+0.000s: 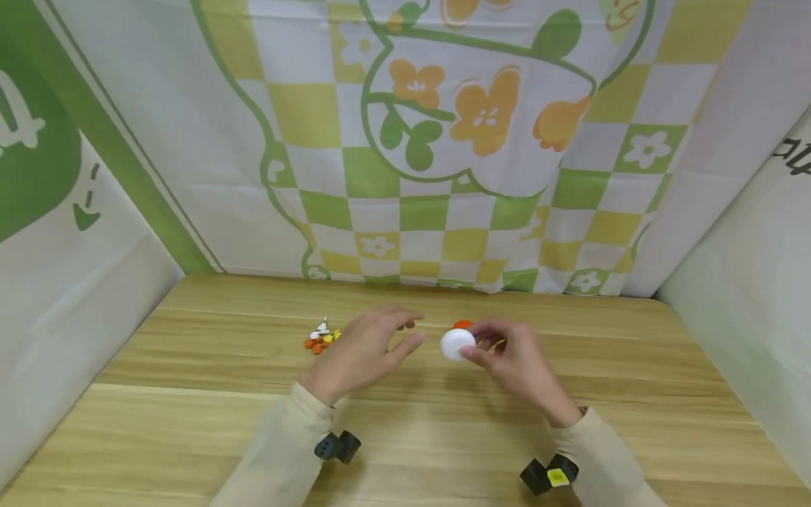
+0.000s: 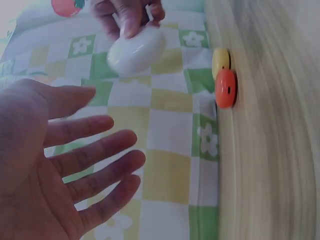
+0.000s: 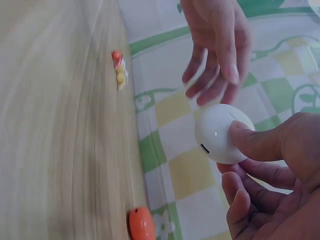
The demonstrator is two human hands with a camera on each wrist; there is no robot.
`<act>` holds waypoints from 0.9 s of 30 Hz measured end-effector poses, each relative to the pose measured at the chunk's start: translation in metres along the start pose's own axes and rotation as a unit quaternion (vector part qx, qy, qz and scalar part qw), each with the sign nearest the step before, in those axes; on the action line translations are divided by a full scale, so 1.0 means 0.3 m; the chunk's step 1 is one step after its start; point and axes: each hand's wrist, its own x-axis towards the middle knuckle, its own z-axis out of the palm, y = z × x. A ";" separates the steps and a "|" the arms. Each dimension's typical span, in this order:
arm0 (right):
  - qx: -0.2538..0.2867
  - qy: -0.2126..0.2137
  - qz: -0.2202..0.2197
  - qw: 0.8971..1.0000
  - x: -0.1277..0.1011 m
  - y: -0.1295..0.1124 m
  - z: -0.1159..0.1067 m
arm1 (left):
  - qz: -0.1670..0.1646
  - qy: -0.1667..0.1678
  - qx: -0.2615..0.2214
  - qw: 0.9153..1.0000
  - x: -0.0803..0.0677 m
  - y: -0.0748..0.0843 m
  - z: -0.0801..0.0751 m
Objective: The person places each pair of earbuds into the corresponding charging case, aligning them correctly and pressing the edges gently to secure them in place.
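My right hand pinches a white, rounded earbud case between thumb and fingers, above the table. In the right wrist view the case looks closed, with a small dark slot on its edge. My left hand is in the air to the left of it, fingers extended and apart, holding nothing. In the left wrist view the palm faces the case, with a gap between. Behind the right hand, an orange case and a yellow case sit on the table side by side.
Several small earbuds, white, yellow and orange, lie in a loose group left of my left hand. A patterned cloth hangs along the back edge of the wooden table. White panels stand at both sides.
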 end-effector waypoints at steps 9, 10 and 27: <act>0.036 -0.010 -0.034 0.999 -0.023 -0.053 0.022 | 0.031 -0.003 -0.044 0.999 0.009 0.036 0.018; 0.038 -0.011 -0.036 0.999 -0.026 -0.055 0.024 | 0.036 -0.002 -0.045 0.998 0.010 0.037 0.020; 0.089 -0.047 -0.033 0.994 -0.022 -0.047 0.027 | 0.064 0.016 -0.036 0.997 0.009 0.050 0.013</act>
